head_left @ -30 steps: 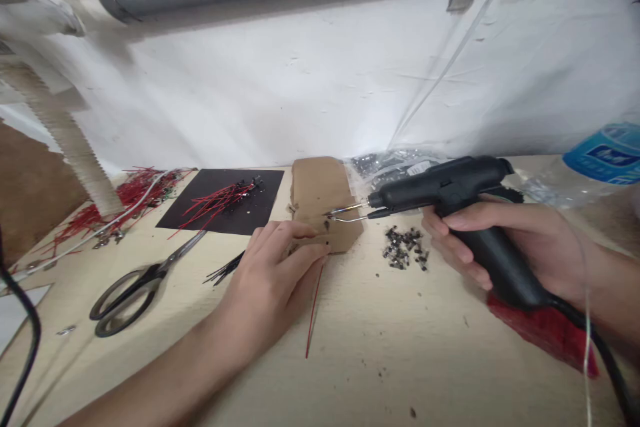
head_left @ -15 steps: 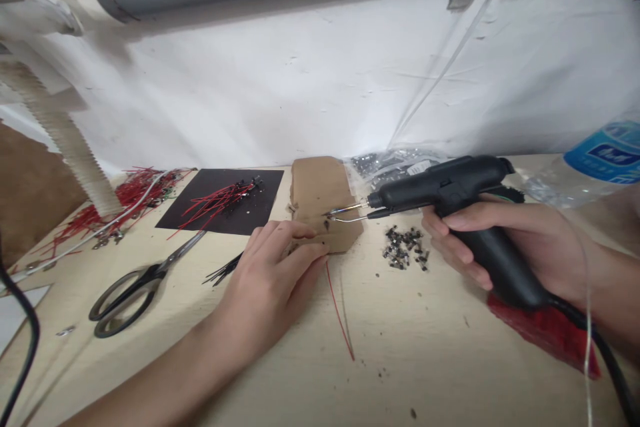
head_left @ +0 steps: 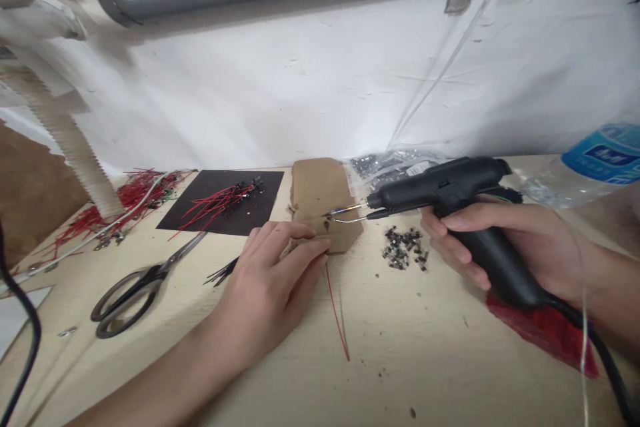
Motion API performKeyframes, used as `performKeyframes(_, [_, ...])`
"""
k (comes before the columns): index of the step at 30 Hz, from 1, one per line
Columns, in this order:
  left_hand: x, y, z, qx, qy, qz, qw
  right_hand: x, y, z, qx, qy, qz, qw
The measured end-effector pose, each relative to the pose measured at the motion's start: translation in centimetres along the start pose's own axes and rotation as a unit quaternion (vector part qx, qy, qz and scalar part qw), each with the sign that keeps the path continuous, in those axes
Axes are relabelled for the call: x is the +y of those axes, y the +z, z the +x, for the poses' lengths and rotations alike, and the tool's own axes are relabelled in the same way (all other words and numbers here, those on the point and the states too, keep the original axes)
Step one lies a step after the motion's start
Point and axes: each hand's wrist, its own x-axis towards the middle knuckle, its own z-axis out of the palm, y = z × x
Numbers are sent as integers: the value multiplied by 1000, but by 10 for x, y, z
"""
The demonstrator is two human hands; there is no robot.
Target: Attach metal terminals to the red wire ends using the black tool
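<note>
My right hand (head_left: 465, 240) is wrapped round the grip of a black soldering gun (head_left: 435, 190), which points left. Its metal tip and thin curved feed tube end just over a dark mark on a folded piece of cardboard (head_left: 320, 183). At the cardboard's near edge, my left hand (head_left: 275, 267) is closed, thumb and finger pinching a red wire (head_left: 335, 313) that trails toward me over the table. The wire's far end is hidden under the fingertips. To the right of the cardboard lies a pile of small metal-and-black components (head_left: 404, 248).
Scissors (head_left: 145, 290) and black wires (head_left: 220, 273) lie left of my left hand. Behind are a black sheet (head_left: 260, 213) with red-wired parts and a heap of red wires (head_left: 135, 197). A plastic bag of parts (head_left: 400, 163), a bottle (head_left: 600, 157) and a red packet (head_left: 545, 337) are rightward.
The left thumb and fingertips have shifted slightly at the cardboard's edge, and the red wire's loose end has swung a little left. The soldering gun has hardly moved.
</note>
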Motion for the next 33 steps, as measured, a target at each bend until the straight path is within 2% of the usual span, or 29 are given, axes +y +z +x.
performKeyframes(4, [0,-5,2,23,-9,9,1000,-1,1,0,5,13,4,1000])
performKeyframes(7, [-3,-14,5,62,-27,36,997,-2,2,0,4,12,3,1000])
performKeyframes(9, [-7,-21,7,81,-69,55,993,-1,2,0,4,13,7,1000])
performKeyframes(12, [-19,-35,13,73,-181,79,978,-1,1,1,4,13,8,1000])
performKeyframes(14, [-27,-45,17,26,-247,113,962,0,0,1,0,12,-1,1000])
performKeyframes(16, [-36,-56,21,-63,-300,117,945,1,-2,1,-3,17,-7,1000])
performKeyframes(18, [-44,-65,22,-147,-336,74,927,1,-3,1,-6,17,-9,1000])
performKeyframes(20, [-51,-71,19,-196,-351,35,915,2,-5,0,-9,15,-4,1000])
performKeyframes(23, [-60,-75,11,-242,-341,5,908,3,-6,0,-9,22,-1,1000])
performKeyframes(26, [-63,-73,6,-275,-336,23,901,2,-5,1,-4,22,-3,1000])
performKeyframes(33, [-55,-69,10,-296,-352,13,888,-1,0,-2,-1,7,2,1000])
